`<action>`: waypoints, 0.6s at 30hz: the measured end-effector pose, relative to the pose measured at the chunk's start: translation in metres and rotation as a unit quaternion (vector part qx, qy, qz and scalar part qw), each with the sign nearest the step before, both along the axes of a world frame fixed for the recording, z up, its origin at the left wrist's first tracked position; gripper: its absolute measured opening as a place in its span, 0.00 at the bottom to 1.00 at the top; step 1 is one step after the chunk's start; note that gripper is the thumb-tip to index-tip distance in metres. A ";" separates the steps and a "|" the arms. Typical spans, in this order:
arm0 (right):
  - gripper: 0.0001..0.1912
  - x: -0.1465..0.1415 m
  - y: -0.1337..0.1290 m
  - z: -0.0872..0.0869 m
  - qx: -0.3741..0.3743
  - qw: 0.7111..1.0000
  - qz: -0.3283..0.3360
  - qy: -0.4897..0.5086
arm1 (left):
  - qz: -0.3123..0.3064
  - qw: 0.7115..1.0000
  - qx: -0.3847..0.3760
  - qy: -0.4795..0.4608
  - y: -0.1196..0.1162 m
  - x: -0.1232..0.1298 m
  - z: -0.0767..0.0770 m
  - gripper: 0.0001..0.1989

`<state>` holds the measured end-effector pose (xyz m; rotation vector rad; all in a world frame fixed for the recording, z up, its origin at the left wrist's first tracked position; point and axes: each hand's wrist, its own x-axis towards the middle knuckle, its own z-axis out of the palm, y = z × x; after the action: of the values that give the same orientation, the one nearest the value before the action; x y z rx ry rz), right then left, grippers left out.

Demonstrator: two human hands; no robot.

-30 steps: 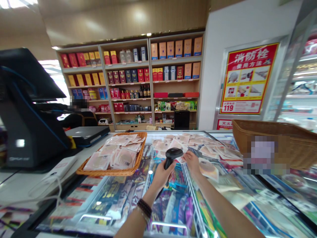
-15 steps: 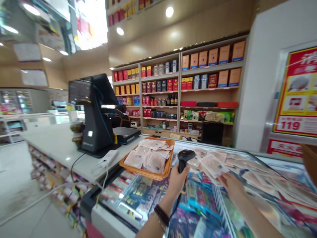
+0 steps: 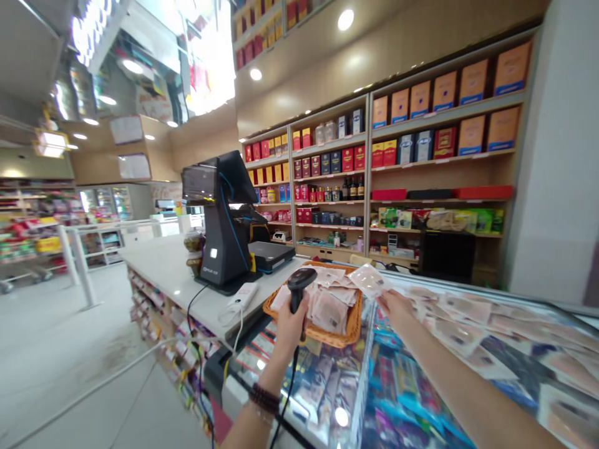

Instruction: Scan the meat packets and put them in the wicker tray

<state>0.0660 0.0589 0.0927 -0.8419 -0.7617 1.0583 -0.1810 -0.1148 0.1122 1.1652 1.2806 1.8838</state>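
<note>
A black handheld scanner [image 3: 301, 280] is upright in my left hand [image 3: 291, 321], its fingers wrapped round the handle and its cord hanging down. My right hand [image 3: 395, 305] pinches the edge of a clear flat packet [image 3: 369, 280], which is raised beside the basket's right side. The orange wicker basket [image 3: 344, 338] holds several similar packets [image 3: 330, 310] and stands on the glass-topped case, partly behind the scanner. More flat packets [image 3: 453, 330] lie spread over the glass to the right of my right hand.
A black register with a screen [image 3: 222, 231] stands on the white counter [image 3: 154, 262], beside a flat black device [image 3: 271, 254] and a white box with a cable [image 3: 246, 292]. Colourful packages [image 3: 407, 386] show under the glass. Shelves of boxes [image 3: 327, 163] line the back wall.
The view has turned left. My right hand has lifted a packet off the spread ones and brought it beside the basket. My left hand has moved the scanner left, in front of the basket.
</note>
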 end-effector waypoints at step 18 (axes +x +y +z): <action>0.09 0.037 -0.021 -0.025 0.067 0.943 -0.044 -0.323 | 0.007 0.997 -0.023 0.067 -0.003 0.008 -0.020 0.30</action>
<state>0.1033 0.0375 0.0680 -1.1080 -1.3165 0.6315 -0.1735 -0.1175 0.0921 1.2800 1.3987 1.8017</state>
